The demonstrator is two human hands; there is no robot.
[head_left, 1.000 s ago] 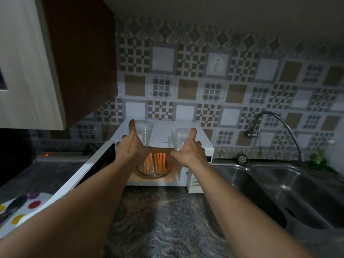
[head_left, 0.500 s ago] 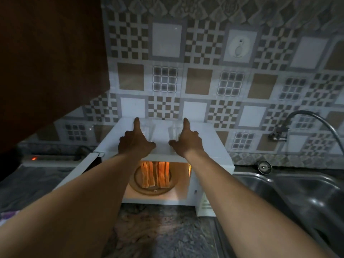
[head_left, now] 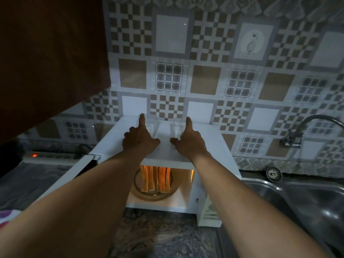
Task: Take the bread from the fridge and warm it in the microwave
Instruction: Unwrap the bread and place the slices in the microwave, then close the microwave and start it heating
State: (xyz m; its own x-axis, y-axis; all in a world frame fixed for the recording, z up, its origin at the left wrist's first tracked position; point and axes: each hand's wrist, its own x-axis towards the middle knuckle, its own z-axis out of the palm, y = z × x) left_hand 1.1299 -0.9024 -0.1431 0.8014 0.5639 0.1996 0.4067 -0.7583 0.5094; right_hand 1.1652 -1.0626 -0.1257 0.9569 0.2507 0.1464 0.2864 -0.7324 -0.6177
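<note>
Both hands (head_left: 139, 140) (head_left: 189, 141) unmoved atop microwave (head_left: 214, 146), bread (head_left: 155, 178) inside

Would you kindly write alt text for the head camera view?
Two bare hands, left hand and right hand, rest on top of an open white microwave, beside two clear glasses. Inside, bread slices sit on the lit turntable; a steel sink lies right.

The microwave (head_left: 208, 146) cavity is standing open to the front, its door (head_left: 70, 177) hanging out to the left, but the bread (head_left: 155, 178) on the turntable (head_left: 137, 190) is filling the middle of it. On the lid, two clear glasses (head_left: 154, 127) are sitting between the left hand (head_left: 138, 141) and right hand (head_left: 189, 143), leaving bare room toward both edges. A dark cabinet (head_left: 52, 62) is overhanging the upper left, while the counter (head_left: 163, 235) in front is lying free.
</note>
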